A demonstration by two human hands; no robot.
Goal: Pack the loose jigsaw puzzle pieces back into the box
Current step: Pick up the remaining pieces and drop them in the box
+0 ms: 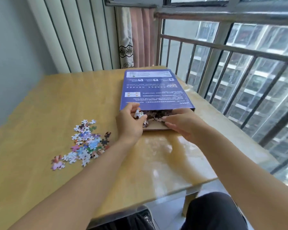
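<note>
A flat purple puzzle box (154, 90) lies on the wooden table (45, 103), its open end towards me with a brown flap (156, 127) folded out. Dark puzzle pieces show inside the opening. My left hand (130, 123) is at the opening's left corner and pinches a few pale puzzle pieces (138, 113). My right hand (181, 122) rests at the opening's right side, fingers straight and pointing left across the flap, touching pieces there. A pile of loose colourful pieces (86, 141) lies on the table left of my left forearm.
A metal railing (223, 52) and a window run along the table's right edge. A pink curtain (141, 37) hangs behind the box. White ribbed panels cover the wall at the back left. My dark-clothed knees (213, 211) show below the table's near edge.
</note>
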